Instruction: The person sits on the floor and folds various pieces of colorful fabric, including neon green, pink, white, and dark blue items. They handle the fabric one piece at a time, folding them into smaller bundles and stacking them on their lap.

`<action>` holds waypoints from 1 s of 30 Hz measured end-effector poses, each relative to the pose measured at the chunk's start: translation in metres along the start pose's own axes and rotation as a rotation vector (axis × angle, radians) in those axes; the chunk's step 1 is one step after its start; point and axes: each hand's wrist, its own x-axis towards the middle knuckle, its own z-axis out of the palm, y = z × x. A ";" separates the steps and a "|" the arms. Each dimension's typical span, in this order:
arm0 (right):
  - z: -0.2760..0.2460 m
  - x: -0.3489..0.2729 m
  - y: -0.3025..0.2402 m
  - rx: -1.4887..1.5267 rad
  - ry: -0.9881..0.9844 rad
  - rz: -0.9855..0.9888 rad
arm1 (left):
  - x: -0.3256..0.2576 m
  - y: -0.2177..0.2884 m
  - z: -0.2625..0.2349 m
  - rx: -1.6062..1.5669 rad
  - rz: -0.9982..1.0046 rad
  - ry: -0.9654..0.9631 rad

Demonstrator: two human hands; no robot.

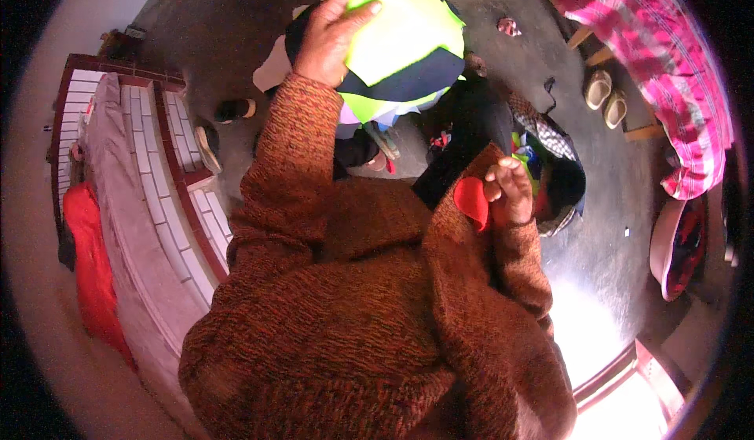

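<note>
My left hand [330, 38] is at the top middle, its thumb pressed over the edge of a neon yellow cloth piece [404, 28]. Beneath that piece lie a dark navy cloth piece [420, 77] and more yellow and pale layers, forming a stack. On the right, my right hand [514, 190] is raised with curled fingers against a small red cloth piece [471, 203] with a rounded edge. Part of the red piece hangs below the fingertips, over my brown knitted sleeve. Beside that hand is a dark bag [567, 175] with a checked lining and colourful scraps in it.
Slippers [598, 89] stand on the grey floor at the right, near a bench draped in pink checked cloth [628, 28]. A pink basin [667, 244] is at the far right. White-tiled steps [153, 153], a red cloth [93, 259] and dark shoes [234, 110] lie left.
</note>
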 end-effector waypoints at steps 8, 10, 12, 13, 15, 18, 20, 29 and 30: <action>-0.053 0.001 0.024 -0.052 -0.267 -0.078 | 0.019 -0.045 -0.131 0.377 -0.139 0.162; -0.057 0.001 0.027 -0.084 -0.309 -0.117 | 0.016 -0.045 -0.139 0.341 -0.120 0.214; -0.010 0.002 0.006 -0.054 -0.082 -0.021 | 0.012 -0.041 -0.145 0.450 -0.104 0.259; 0.007 0.001 -0.002 -0.043 0.037 0.021 | 0.013 -0.042 -0.147 0.559 -0.064 0.278; -0.002 0.001 0.005 -0.123 0.066 -0.043 | 0.011 -0.036 -0.138 0.883 0.068 0.328; 0.007 -0.001 0.004 -0.075 0.110 -0.059 | 0.005 -0.023 -0.101 1.514 0.360 0.402; 0.007 0.002 0.006 -0.018 0.061 -0.086 | 0.008 -0.038 -0.095 1.407 0.544 0.300; -0.035 0.008 0.009 0.133 -0.114 0.030 | -0.021 -0.066 -0.034 1.654 0.453 0.117; -0.030 0.009 0.004 -0.033 -0.083 -0.010 | -0.016 -0.069 -0.039 1.648 0.436 0.098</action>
